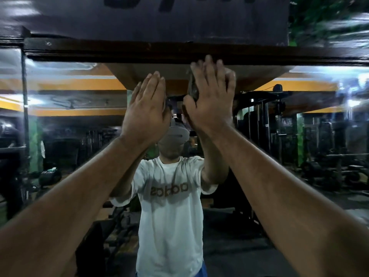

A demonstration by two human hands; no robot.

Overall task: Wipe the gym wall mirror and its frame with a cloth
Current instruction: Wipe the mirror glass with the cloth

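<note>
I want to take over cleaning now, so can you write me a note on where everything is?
Left hand: flat on the mirror, fingers straight, holding nothing.
Right hand: straight fingers press the dark cloth on the glass just under the top frame.
Done: cannot tell which parts are wiped.
Left: glass lower down and to both sides, and the frame.

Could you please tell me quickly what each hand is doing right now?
Left hand: open, flat on the mirror glass.
Right hand: open, pressing a dark crumpled cloth.
</note>
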